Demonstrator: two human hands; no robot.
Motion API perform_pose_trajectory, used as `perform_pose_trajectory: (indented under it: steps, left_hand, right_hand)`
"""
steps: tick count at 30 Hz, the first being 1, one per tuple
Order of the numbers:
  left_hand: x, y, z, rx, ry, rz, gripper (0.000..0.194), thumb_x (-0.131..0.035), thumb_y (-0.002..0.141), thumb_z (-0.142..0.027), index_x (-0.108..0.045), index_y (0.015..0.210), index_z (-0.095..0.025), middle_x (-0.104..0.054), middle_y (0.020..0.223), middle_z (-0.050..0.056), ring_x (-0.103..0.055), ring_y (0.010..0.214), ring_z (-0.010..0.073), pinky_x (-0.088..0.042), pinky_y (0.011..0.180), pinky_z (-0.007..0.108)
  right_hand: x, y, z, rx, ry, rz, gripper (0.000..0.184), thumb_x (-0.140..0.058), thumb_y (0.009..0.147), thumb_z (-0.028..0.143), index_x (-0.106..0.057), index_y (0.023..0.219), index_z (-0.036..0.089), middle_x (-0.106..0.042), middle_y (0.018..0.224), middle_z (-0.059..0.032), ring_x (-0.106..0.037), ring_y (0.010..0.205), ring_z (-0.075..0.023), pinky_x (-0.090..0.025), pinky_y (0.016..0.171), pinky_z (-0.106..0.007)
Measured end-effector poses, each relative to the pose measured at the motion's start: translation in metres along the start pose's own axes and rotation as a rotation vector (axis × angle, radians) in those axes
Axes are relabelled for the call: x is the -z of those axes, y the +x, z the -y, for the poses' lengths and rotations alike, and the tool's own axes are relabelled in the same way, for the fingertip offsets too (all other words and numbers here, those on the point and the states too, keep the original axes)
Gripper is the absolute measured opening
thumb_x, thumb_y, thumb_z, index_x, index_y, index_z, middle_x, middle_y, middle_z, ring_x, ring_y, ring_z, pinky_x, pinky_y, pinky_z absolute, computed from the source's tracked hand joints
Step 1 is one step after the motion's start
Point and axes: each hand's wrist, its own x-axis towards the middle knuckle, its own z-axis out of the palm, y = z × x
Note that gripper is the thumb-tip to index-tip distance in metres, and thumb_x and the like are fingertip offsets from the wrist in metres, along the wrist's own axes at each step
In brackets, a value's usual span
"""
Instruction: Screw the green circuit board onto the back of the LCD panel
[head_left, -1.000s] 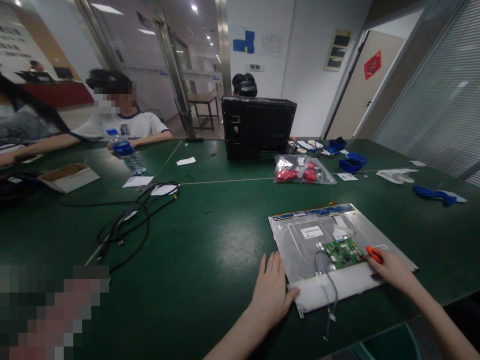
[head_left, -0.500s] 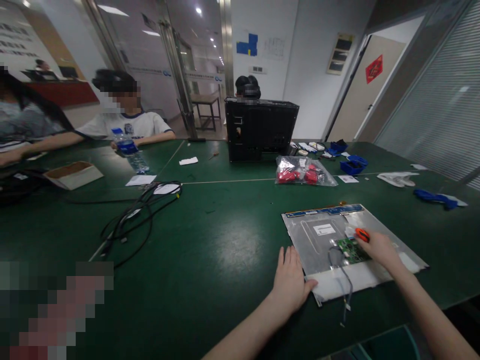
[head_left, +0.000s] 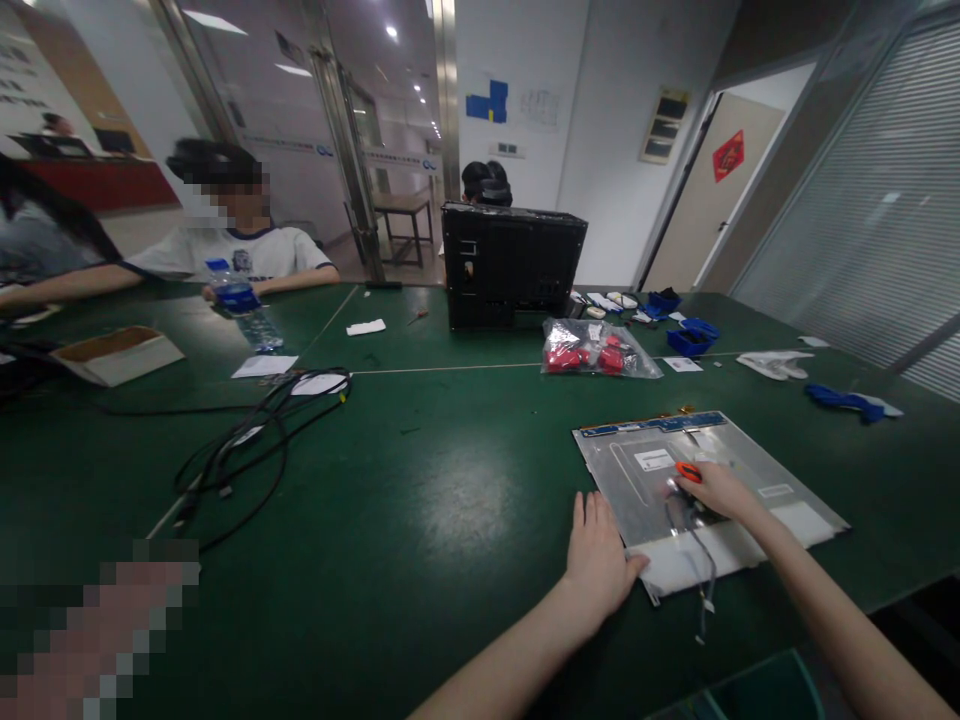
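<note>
A flat display panel (head_left: 628, 500) lies back side up on the green table, with a blue circuit strip (head_left: 660, 424) along its far edge. My left hand (head_left: 600, 555) rests at the panel's near left corner, fingers stretched out and thumb over the edge. Closed around an orange-handled tool (head_left: 688, 472), my right hand (head_left: 724, 490) is over the middle of the panel. The tool's tip is too small to make out. The green circuit board beneath that hand is mostly hidden. A grey cable (head_left: 705, 565) runs from there over the panel's near edge.
Beyond the panel lies a clear bag with red items (head_left: 600, 350), behind it a black monitor housing (head_left: 517, 265). Black cables (head_left: 255, 440) and an open box (head_left: 120, 355) are at left. Blue trays (head_left: 691, 338) and gloves (head_left: 772, 364) lie at right. Other people sit across the table.
My right hand with the orange-handled tool has moved left and nearer, now covering most of the green circuit board. My left hand stays at the panel's corner. The view has shifted slightly.
</note>
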Motion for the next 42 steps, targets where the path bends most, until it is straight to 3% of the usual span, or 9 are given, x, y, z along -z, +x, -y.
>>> perform_pose_trajectory:
  steps: [10, 17, 22, 28, 33, 38, 42]
  left_hand:
    - [-0.003, 0.013, -0.012, -0.003, 0.036, 0.003, 0.084, -0.049, 0.097, -0.061, -0.04, 0.149, 0.005, -0.042, 0.153, 0.028, -0.037, 0.144, 0.0371, -0.02, 0.123, 0.05]
    - [-0.005, 0.021, -0.018, -0.002, 0.02, 0.002, 0.084, -0.049, 0.098, -0.06, -0.04, 0.149, 0.006, -0.041, 0.153, 0.029, -0.037, 0.144, 0.0379, -0.021, 0.123, 0.049]
    - [-0.009, 0.021, -0.016, -0.002, -0.006, -0.019, 0.083, -0.047, 0.098, -0.06, -0.038, 0.151, 0.004, -0.041, 0.154, 0.027, -0.037, 0.144, 0.0385, -0.023, 0.123, 0.052]
    - [-0.009, 0.022, -0.015, -0.008, -0.026, 0.005, 0.083, -0.046, 0.098, -0.061, -0.039, 0.151, 0.003, -0.039, 0.155, 0.027, -0.036, 0.145, 0.0388, -0.023, 0.123, 0.052]
    - [-0.008, 0.022, -0.014, 0.004, -0.055, 0.018, 0.083, -0.046, 0.098, -0.06, -0.037, 0.151, 0.003, -0.039, 0.155, 0.026, -0.035, 0.145, 0.039, -0.024, 0.122, 0.053]
    - [-0.007, 0.022, -0.014, -0.008, -0.056, 0.022, 0.083, -0.044, 0.099, -0.06, -0.038, 0.15, 0.005, -0.038, 0.155, 0.027, -0.034, 0.145, 0.0382, -0.023, 0.123, 0.051]
    - [-0.004, 0.02, -0.013, -0.008, -0.08, 0.03, 0.083, -0.043, 0.099, -0.06, -0.039, 0.149, 0.006, -0.039, 0.155, 0.028, -0.034, 0.145, 0.0385, -0.021, 0.124, 0.05]
  right_hand:
    - [-0.008, -0.011, -0.004, 0.075, -0.03, -0.066, 0.026, -0.052, 0.091, 0.029, -0.068, 0.108, 0.018, -0.074, 0.11, -0.0134, -0.071, 0.101, -0.0283, -0.049, 0.079, -0.032]
    - [-0.009, -0.034, -0.033, 0.011, 0.022, -0.057, 0.033, -0.051, 0.09, 0.042, -0.068, 0.103, 0.017, -0.077, 0.094, -0.0145, -0.074, 0.087, -0.0317, -0.053, 0.072, -0.036]
    - [-0.016, -0.051, -0.05, 0.021, 0.077, -0.032, 0.031, -0.05, 0.088, 0.037, -0.065, 0.108, 0.018, -0.078, 0.093, -0.0119, -0.075, 0.084, -0.0287, -0.054, 0.073, -0.034]
    - [-0.021, -0.055, -0.055, 0.012, 0.103, -0.035, 0.03, -0.049, 0.087, 0.034, -0.068, 0.104, 0.018, -0.078, 0.105, -0.0145, -0.074, 0.096, -0.0319, -0.056, 0.079, -0.037]
    - [-0.018, -0.055, -0.057, 0.022, 0.096, -0.021, 0.025, -0.051, 0.087, 0.033, -0.071, 0.097, 0.021, -0.079, 0.095, -0.0125, -0.075, 0.091, -0.0321, -0.056, 0.076, -0.036]
    - [-0.013, -0.054, -0.06, 0.061, 0.054, 0.035, 0.03, -0.05, 0.089, 0.031, -0.071, 0.107, 0.019, -0.078, 0.101, -0.0138, -0.075, 0.091, -0.0315, -0.057, 0.079, -0.037]
    - [-0.014, -0.05, -0.063, 0.074, 0.031, 0.039, 0.026, -0.056, 0.085, 0.029, -0.071, 0.104, 0.019, -0.078, 0.098, -0.0132, -0.075, 0.091, -0.0324, -0.057, 0.08, -0.038]
